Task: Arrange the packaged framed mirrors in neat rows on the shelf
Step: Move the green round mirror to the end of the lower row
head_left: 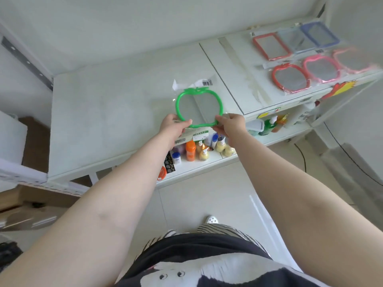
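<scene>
Green mirror (199,108) pinched at bottom corners by left hand (173,125) and right hand (229,124), over shelf (103,121) front edge, bare surface leftward

Both forearms (128,183) are bare, with no sleeves seen. A black and white printed top (207,266) is worn over a black-and-white striped garment (217,228). A white perforated clog (211,219) is worn on one foot.
</scene>
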Action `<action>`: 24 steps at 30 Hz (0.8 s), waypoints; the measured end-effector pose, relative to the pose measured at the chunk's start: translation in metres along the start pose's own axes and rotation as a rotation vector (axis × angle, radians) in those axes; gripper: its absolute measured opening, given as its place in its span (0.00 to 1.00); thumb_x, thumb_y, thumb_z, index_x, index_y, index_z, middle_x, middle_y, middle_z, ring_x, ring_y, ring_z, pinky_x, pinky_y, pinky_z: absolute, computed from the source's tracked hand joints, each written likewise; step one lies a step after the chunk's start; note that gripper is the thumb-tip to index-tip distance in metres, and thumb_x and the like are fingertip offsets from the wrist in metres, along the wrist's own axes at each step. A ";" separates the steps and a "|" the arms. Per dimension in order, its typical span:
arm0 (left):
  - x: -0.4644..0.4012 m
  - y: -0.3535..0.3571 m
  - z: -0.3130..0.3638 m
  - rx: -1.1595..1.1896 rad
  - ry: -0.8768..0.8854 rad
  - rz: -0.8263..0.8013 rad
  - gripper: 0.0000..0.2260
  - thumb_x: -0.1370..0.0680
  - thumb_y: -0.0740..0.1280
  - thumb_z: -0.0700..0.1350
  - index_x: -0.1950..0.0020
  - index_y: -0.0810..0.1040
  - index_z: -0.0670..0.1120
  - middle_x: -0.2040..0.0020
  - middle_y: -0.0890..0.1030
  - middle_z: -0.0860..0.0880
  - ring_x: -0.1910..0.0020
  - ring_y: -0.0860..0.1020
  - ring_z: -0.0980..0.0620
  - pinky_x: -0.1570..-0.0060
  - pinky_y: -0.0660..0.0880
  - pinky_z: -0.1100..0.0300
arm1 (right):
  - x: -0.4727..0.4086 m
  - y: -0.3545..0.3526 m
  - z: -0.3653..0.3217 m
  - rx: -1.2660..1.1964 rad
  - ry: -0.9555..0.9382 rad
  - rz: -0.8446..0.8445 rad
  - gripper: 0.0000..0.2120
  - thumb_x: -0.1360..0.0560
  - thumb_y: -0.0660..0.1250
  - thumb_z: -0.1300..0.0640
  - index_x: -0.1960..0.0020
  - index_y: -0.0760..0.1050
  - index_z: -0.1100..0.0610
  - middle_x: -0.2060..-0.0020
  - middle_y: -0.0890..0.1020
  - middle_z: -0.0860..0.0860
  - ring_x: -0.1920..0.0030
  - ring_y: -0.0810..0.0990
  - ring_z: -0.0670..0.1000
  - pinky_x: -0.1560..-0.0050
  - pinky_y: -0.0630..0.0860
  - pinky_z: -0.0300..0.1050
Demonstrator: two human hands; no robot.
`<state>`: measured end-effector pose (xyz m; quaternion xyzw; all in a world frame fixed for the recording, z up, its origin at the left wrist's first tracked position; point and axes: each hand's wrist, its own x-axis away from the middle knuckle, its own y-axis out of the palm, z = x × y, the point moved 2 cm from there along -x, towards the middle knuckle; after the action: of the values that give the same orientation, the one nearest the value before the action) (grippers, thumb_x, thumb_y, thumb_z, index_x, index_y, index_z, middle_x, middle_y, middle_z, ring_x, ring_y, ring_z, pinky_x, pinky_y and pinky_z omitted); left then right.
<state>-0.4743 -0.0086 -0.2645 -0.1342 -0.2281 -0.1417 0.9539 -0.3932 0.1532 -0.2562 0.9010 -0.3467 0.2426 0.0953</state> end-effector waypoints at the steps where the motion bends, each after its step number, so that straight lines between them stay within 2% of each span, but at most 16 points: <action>1: 0.007 0.004 0.000 -0.028 0.007 -0.031 0.14 0.27 0.73 0.44 0.46 0.71 0.46 0.61 0.77 0.51 0.67 0.73 0.56 0.69 0.69 0.64 | 0.007 -0.009 0.003 -0.010 -0.002 0.029 0.04 0.24 0.68 0.64 0.56 0.74 0.62 0.66 0.80 0.57 0.76 0.81 0.48 0.69 0.82 0.38; 4: 0.031 0.017 -0.005 0.013 -0.014 -0.142 0.11 0.27 0.73 0.44 0.49 0.73 0.45 0.62 0.77 0.49 0.66 0.73 0.55 0.66 0.72 0.63 | 0.032 -0.036 0.013 -0.040 -0.014 0.097 0.03 0.25 0.68 0.64 0.54 0.75 0.63 0.64 0.81 0.58 0.71 0.82 0.52 0.58 0.83 0.45; 6: 0.047 0.023 -0.015 0.076 -0.043 -0.214 0.09 0.26 0.72 0.42 0.51 0.74 0.46 0.62 0.78 0.49 0.65 0.75 0.53 0.64 0.74 0.61 | 0.054 -0.051 0.025 -0.064 -0.013 0.138 0.04 0.25 0.69 0.64 0.55 0.74 0.63 0.65 0.80 0.56 0.73 0.82 0.49 0.63 0.83 0.42; 8: 0.064 0.027 -0.031 0.119 -0.081 -0.304 0.08 0.25 0.70 0.39 0.51 0.73 0.46 0.59 0.78 0.48 0.65 0.76 0.51 0.67 0.76 0.62 | 0.077 -0.067 0.043 -0.088 -0.016 0.193 0.12 0.25 0.69 0.64 0.63 0.68 0.57 0.66 0.77 0.54 0.76 0.82 0.46 0.70 0.81 0.37; 11: 0.091 0.034 -0.057 0.140 -0.119 -0.425 0.10 0.25 0.69 0.35 0.48 0.71 0.45 0.58 0.78 0.49 0.63 0.78 0.50 0.72 0.78 0.64 | 0.105 -0.093 0.074 -0.112 -0.002 0.275 0.16 0.26 0.70 0.63 0.64 0.64 0.54 0.64 0.77 0.55 0.76 0.82 0.46 0.71 0.79 0.35; 14: 0.114 0.049 -0.077 0.100 -0.127 -0.468 0.10 0.25 0.68 0.33 0.51 0.72 0.45 0.60 0.77 0.50 0.64 0.78 0.53 0.67 0.79 0.67 | 0.128 -0.117 0.095 -0.146 0.025 0.331 0.09 0.26 0.71 0.63 0.56 0.70 0.57 0.59 0.79 0.57 0.75 0.82 0.46 0.71 0.79 0.36; 16: 0.125 0.063 -0.084 0.062 -0.117 -0.478 0.11 0.26 0.69 0.33 0.53 0.72 0.46 0.61 0.77 0.50 0.65 0.77 0.54 0.68 0.78 0.69 | 0.137 -0.136 0.105 -0.164 0.036 0.356 0.09 0.26 0.71 0.64 0.50 0.71 0.59 0.57 0.79 0.58 0.75 0.82 0.46 0.71 0.80 0.36; 19: 0.134 0.089 -0.091 0.044 -0.107 -0.482 0.12 0.27 0.71 0.33 0.49 0.73 0.44 0.59 0.78 0.48 0.65 0.77 0.53 0.70 0.78 0.69 | 0.145 -0.164 0.112 -0.183 0.037 0.369 0.08 0.26 0.70 0.64 0.53 0.71 0.59 0.58 0.79 0.58 0.74 0.82 0.47 0.71 0.80 0.37; 22: 0.140 0.120 -0.095 0.027 -0.102 -0.483 0.16 0.28 0.72 0.33 0.44 0.72 0.44 0.58 0.79 0.48 0.64 0.78 0.53 0.72 0.78 0.69 | 0.146 -0.193 0.116 -0.206 0.048 0.383 0.12 0.26 0.70 0.65 0.45 0.71 0.60 0.54 0.79 0.62 0.68 0.83 0.52 0.69 0.82 0.38; 24: 0.145 0.145 -0.098 0.015 -0.106 -0.478 0.16 0.29 0.72 0.33 0.45 0.72 0.43 0.59 0.79 0.48 0.65 0.77 0.53 0.74 0.76 0.69 | 0.142 -0.218 0.119 -0.187 0.054 0.380 0.09 0.26 0.70 0.65 0.52 0.71 0.59 0.52 0.79 0.63 0.68 0.83 0.52 0.68 0.82 0.39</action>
<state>-0.2630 0.0636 -0.3081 -0.0766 -0.3040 -0.3544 0.8810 -0.1119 0.1917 -0.2878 0.7998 -0.5287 0.2472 0.1403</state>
